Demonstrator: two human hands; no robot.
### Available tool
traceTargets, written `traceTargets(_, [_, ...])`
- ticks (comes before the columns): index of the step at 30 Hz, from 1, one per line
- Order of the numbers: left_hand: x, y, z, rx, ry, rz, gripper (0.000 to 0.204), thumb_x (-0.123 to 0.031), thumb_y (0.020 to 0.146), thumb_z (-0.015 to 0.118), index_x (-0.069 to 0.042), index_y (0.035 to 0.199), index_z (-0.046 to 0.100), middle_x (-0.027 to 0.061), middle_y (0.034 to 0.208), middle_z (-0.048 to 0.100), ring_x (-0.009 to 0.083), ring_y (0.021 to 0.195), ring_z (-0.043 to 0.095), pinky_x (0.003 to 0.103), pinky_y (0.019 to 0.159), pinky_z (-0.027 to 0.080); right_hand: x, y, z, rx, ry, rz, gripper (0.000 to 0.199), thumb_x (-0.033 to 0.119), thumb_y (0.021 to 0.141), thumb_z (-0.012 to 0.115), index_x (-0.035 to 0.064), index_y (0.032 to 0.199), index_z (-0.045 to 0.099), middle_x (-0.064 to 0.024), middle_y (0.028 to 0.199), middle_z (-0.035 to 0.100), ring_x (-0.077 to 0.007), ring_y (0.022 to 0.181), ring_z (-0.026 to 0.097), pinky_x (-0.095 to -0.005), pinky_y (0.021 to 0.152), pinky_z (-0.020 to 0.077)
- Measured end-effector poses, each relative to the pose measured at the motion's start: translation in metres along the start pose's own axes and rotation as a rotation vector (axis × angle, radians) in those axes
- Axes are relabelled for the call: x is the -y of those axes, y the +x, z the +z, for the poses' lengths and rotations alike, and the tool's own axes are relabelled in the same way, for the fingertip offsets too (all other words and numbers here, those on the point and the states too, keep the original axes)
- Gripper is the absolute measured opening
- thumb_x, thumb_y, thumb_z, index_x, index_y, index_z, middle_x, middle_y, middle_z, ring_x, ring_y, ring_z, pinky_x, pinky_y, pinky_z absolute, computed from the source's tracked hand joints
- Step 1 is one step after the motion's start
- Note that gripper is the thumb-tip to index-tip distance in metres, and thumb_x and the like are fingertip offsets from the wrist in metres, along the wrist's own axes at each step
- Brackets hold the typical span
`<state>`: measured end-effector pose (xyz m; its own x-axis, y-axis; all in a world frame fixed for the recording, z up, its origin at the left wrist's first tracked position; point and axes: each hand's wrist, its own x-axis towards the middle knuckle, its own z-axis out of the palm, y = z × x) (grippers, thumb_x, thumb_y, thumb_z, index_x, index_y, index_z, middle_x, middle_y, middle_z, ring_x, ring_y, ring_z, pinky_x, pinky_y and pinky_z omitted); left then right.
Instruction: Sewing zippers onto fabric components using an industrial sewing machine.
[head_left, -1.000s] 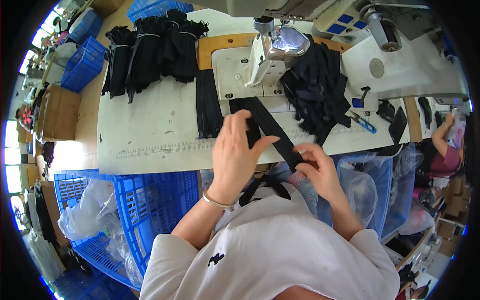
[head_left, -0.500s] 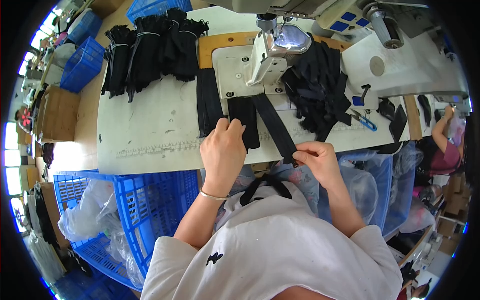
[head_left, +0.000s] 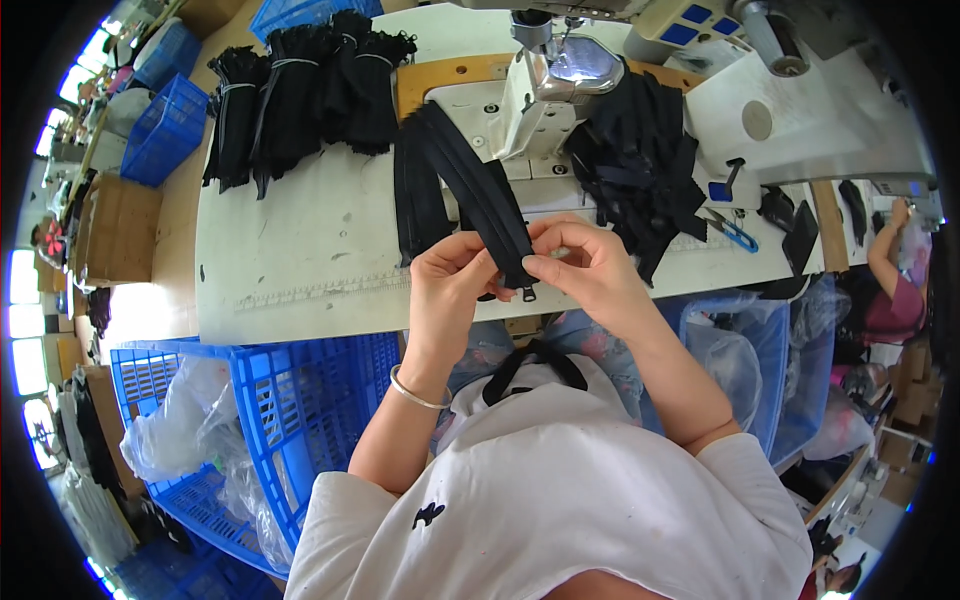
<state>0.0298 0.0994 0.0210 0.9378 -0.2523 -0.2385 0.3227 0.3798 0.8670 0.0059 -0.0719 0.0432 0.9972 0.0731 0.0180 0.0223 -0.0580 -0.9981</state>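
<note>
Both my hands pinch the near end of a long black zipper (head_left: pixel 468 170), in front of the sewing machine (head_left: pixel 545 90). My left hand (head_left: pixel 447 285) is closed on its left edge. My right hand (head_left: pixel 588 265) grips the right edge between thumb and fingers. A small metal pull hangs at the zipper's near end, just below my fingertips. The zipper slants away to the far left, across other black zippers (head_left: pixel 418 215) lying on the table. My fingers and the held zipper partly cover those underneath.
A loose heap of black zippers (head_left: pixel 640 170) lies right of the machine, beside blue-handled snips (head_left: pixel 738 235). Tied black bundles (head_left: pixel 290 105) stand at the far left of the table (head_left: pixel 290 240). Blue crates (head_left: pixel 250 420) holding clear plastic flank my lap. Another person (head_left: pixel 890 290) sits far right.
My right hand has come left and in toward my left hand, which has risen off the zippers it was resting on. The held zipper has swung left, away from the machine.
</note>
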Motion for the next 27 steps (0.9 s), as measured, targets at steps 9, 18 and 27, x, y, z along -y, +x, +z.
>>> traceTargets(9, [-0.009, -0.004, 0.008, -0.004, 0.149, 0.041, 0.014, -0.012, 0.086, 0.067, 0.002, 0.082, 0.066, 0.004, 0.074, 0.065, 0.0064, 0.063, 0.056, 0.02, 0.056, 0.046, 0.003, -0.002, 0.002, 0.062, 0.143, 0.224, 0.011, 0.008, 0.086, 0.065, -0.0003, 0.086, 0.059, -0.0017, 0.073, 0.061, -0.0068, 0.068, 0.058, -0.0218, 0.062, 0.0482])
traceTargets(18, [-0.013, -0.002, 0.01, -0.017, 0.214, 0.031, 0.025, -0.015, 0.082, 0.072, 0.0, 0.065, 0.06, 0.0005, 0.058, 0.057, 0.0046, 0.053, 0.05, 0.02, 0.048, 0.043, 0.007, 0.004, -0.014, 0.143, 0.221, 0.37, 0.022, 0.017, 0.085, 0.069, -0.0038, 0.09, 0.068, -0.0111, 0.072, 0.068, -0.0134, 0.064, 0.066, -0.024, 0.059, 0.0548])
traceTargets(27, [-0.009, 0.0, 0.009, -0.054, 0.257, 0.03, 0.03, -0.014, 0.082, 0.073, -0.003, 0.06, 0.056, -0.0022, 0.055, 0.053, 0.0009, 0.051, 0.045, 0.018, 0.044, 0.035, 0.006, 0.003, -0.01, 0.125, 0.193, 0.325, 0.017, 0.012, 0.086, 0.066, -0.0045, 0.086, 0.066, -0.0076, 0.071, 0.066, -0.011, 0.064, 0.065, -0.0227, 0.058, 0.0543])
